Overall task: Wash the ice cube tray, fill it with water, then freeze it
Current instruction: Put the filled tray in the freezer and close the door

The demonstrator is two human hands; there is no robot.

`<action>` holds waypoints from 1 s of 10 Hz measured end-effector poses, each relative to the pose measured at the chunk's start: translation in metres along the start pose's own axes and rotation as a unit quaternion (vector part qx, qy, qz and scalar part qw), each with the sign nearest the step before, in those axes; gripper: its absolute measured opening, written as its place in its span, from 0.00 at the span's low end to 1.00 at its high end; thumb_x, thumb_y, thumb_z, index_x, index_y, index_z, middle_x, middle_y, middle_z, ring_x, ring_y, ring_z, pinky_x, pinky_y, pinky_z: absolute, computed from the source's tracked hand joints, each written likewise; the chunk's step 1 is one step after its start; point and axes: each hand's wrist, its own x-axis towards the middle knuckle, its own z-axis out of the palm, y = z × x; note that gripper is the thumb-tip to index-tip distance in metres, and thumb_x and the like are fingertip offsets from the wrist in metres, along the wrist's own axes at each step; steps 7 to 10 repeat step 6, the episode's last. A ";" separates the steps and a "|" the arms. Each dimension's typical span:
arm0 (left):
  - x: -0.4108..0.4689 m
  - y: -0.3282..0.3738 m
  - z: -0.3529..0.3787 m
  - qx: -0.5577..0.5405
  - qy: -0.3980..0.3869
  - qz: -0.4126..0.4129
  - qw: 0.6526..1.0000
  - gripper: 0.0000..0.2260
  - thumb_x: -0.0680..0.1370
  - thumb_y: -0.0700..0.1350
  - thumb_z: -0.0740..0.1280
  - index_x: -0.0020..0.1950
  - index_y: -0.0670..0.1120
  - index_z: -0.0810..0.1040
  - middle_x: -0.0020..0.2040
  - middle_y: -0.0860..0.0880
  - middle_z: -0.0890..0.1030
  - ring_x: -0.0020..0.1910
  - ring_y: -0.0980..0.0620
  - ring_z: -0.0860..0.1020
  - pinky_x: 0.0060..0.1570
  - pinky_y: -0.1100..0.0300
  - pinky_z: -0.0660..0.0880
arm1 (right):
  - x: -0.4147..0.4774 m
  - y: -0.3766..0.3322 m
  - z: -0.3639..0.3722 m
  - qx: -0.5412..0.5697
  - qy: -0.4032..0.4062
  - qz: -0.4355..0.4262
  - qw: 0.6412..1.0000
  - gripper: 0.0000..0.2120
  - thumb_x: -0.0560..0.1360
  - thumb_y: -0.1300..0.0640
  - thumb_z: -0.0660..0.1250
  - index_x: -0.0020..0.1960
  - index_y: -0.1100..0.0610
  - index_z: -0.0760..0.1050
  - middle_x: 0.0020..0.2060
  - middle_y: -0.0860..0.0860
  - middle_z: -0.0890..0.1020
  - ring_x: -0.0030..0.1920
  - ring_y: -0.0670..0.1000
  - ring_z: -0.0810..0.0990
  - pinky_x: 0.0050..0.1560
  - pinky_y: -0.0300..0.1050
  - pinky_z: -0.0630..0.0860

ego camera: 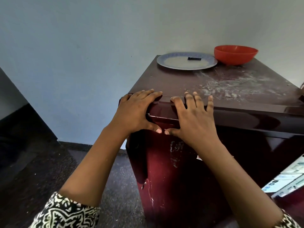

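Observation:
A dark maroon fridge (pixel 189 170) stands in front of me, its door shut. My left hand (pixel 136 111) lies flat over the top front corner of the door, fingers straight on the top edge, thumb down on the door face. My right hand (pixel 192 116) presses flat beside it, fingers spread over the top edge and thumb pointing left toward the other thumb. Neither hand holds anything. No ice cube tray is in view.
On the dusty fridge top (pixel 238 83) at the back sit a white plate with a blue rim (pixel 179 65), a small black object (pixel 194 58) on it, and a red bowl (pixel 235 54). A pale blue wall (pixel 82 63) is behind. Dark floor (pixel 49 162) lies to the left.

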 end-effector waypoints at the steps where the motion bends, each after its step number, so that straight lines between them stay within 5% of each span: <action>1: -0.001 0.000 0.002 -0.003 0.004 -0.005 1.000 0.52 0.58 0.70 0.73 0.77 0.60 0.53 0.79 0.54 0.53 0.78 0.50 0.51 0.73 0.44 0.50 | 0.000 0.000 0.002 0.000 0.004 -0.001 1.000 0.46 0.64 0.32 0.69 0.74 0.49 0.53 0.74 0.59 0.59 0.76 0.61 0.53 0.71 0.68 0.45; 3: -0.006 0.003 0.004 -0.022 0.026 -0.024 0.999 0.52 0.59 0.68 0.73 0.77 0.59 0.53 0.79 0.52 0.52 0.78 0.49 0.47 0.73 0.42 0.42 | -0.002 -0.002 0.001 0.001 0.010 0.006 1.000 0.46 0.66 0.33 0.69 0.74 0.51 0.54 0.74 0.61 0.58 0.76 0.62 0.51 0.70 0.70 0.43; 5: -0.058 0.027 0.034 -0.086 0.153 -0.091 0.980 0.41 0.70 0.61 0.69 0.78 0.53 0.54 0.79 0.48 0.53 0.78 0.46 0.50 0.74 0.43 0.54 | -0.015 0.004 0.008 0.049 0.096 -0.034 0.994 0.40 0.68 0.40 0.71 0.73 0.55 0.61 0.72 0.58 0.65 0.75 0.58 0.58 0.70 0.68 0.40; 6: -0.104 0.047 0.041 -0.153 0.198 -0.139 0.958 0.33 0.75 0.53 0.69 0.77 0.51 0.61 0.77 0.48 0.61 0.74 0.48 0.61 0.71 0.54 0.61 | -0.034 0.000 0.018 0.205 0.186 -0.068 0.959 0.24 0.70 0.49 0.72 0.63 0.56 0.75 0.67 0.55 0.73 0.71 0.57 0.67 0.72 0.62 0.44; 10: -0.104 0.047 0.041 -0.153 0.198 -0.139 0.958 0.33 0.75 0.53 0.69 0.77 0.51 0.61 0.77 0.48 0.61 0.74 0.48 0.61 0.71 0.54 0.61 | -0.034 0.000 0.018 0.205 0.186 -0.068 0.959 0.24 0.70 0.49 0.72 0.63 0.56 0.75 0.67 0.55 0.73 0.71 0.57 0.67 0.72 0.62 0.44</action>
